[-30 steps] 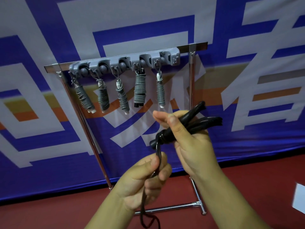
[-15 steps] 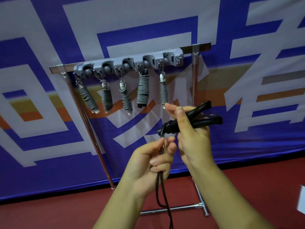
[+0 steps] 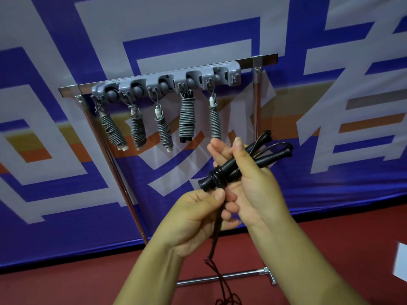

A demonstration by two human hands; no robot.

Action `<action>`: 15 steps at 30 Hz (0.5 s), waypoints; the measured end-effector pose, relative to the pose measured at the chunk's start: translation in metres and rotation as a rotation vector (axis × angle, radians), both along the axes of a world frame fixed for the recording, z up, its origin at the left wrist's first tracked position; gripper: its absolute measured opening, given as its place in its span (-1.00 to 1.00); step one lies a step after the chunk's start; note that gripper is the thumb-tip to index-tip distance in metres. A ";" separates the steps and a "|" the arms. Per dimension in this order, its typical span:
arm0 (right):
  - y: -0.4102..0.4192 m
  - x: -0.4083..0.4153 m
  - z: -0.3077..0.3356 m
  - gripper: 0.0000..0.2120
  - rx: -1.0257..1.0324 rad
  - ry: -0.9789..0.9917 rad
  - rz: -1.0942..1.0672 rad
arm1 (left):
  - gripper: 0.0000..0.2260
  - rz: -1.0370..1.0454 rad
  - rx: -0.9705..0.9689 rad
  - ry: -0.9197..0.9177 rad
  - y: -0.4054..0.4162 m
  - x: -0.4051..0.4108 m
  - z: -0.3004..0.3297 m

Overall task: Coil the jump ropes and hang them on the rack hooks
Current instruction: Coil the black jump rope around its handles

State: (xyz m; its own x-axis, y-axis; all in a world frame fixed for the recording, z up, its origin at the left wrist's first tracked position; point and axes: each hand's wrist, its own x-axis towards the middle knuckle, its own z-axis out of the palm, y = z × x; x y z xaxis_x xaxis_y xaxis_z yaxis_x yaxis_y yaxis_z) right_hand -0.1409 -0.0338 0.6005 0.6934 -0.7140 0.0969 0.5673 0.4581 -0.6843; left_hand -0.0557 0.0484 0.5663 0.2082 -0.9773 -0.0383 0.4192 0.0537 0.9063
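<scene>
Blue-and-white banner (image 3: 66, 194) backs the rack (image 3: 167, 82), above both grips, carrying five coiled grey ropes (image 3: 186, 117). Right hand (image 3: 253, 186) grip closes around the black jump rope handles (image 3: 237, 164). Left hand (image 3: 198, 219) grip, directly below, pinches its cord (image 3: 217, 236).

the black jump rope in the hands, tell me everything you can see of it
The black jump rope has two glossy, plastic-looking handles held side by side, slanting up to the right. A few turns of thin dark cord are wound tightly near their lower ends; a loop arcs between the upper ends. The right hand holds the handles, while the left hand pinches the cord below the coil. The loose remainder hangs down out of view.
</scene>
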 end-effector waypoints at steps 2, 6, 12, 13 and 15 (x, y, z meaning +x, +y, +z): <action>-0.001 0.000 -0.002 -0.62 0.045 -0.001 0.051 | -0.69 0.035 0.040 -0.114 0.004 0.002 0.001; 0.001 0.003 -0.004 -0.68 0.081 0.017 0.063 | -0.86 0.168 0.043 -0.251 0.007 0.002 0.005; 0.004 0.009 -0.001 -0.85 0.237 -0.083 0.056 | -0.68 0.368 -0.058 -0.427 0.004 -0.005 -0.002; 0.004 0.011 -0.002 -0.87 0.262 -0.097 0.056 | -0.69 0.398 -0.073 -0.469 0.004 -0.008 -0.003; 0.003 0.012 -0.005 -0.88 0.313 -0.116 0.036 | -0.72 0.472 -0.069 -0.636 0.004 -0.013 -0.005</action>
State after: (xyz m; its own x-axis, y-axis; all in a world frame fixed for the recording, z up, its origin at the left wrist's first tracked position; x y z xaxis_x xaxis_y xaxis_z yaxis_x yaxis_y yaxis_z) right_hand -0.1286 -0.0309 0.5957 0.7163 -0.6964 -0.0440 0.6123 0.6575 -0.4391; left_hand -0.0690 0.0519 0.5616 0.5631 -0.7760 0.2842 -0.2585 0.1613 0.9525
